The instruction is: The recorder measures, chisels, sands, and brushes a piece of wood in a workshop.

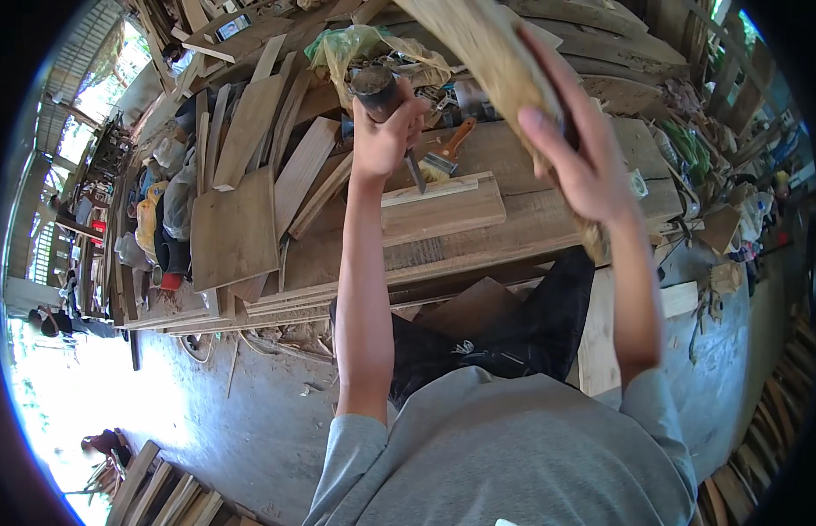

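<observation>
My left hand (386, 140) is wrapped round the dark round handle of a chisel (415, 171). The narrow metal blade slants down, its tip at the upper edge of a flat wooden block (460, 209); whether it touches cannot be told. A thick, rough length of wood (478, 57) is gripped in my right hand (592, 167), raised above the bench and smeared by motion. Its far end runs out of the top of the view. Just behind the block lies a paintbrush (449, 152) with an orange-brown handle and pale bristles.
The plank workbench (548, 184) reaches across in front of me. Boards (241, 131) lean and lie on its left, beside plastic bags (175, 210). A green and yellowish plastic bag (355, 48) sits behind my left hand. Stacked planks (601, 31) fill the back right.
</observation>
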A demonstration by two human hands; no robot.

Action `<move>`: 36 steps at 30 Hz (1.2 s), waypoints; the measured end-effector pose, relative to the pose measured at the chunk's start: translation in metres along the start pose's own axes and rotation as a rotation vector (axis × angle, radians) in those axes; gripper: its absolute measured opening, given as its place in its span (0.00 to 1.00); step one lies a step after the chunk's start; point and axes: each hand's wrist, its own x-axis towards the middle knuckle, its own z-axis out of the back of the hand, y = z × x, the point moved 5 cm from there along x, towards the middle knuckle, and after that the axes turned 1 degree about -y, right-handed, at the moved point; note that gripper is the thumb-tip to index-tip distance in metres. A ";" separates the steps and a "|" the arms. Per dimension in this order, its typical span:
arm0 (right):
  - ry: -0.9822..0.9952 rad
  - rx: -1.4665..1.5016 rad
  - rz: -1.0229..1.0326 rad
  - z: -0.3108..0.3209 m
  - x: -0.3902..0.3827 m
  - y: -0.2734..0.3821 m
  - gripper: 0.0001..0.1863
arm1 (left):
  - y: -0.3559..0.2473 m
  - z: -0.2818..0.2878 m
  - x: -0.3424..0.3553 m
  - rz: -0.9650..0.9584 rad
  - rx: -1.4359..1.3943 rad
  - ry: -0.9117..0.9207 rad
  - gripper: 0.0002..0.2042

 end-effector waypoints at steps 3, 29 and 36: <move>0.021 -0.085 0.157 0.007 0.036 0.035 0.40 | 0.002 0.000 0.000 -0.012 -0.035 0.020 0.15; 0.326 -0.349 0.257 -0.021 0.046 0.036 0.35 | 0.007 0.018 -0.005 -0.057 -0.143 -0.109 0.10; 0.151 -0.097 0.017 -0.021 -0.020 -0.020 0.39 | 0.006 0.054 -0.011 -0.044 -0.177 -0.053 0.17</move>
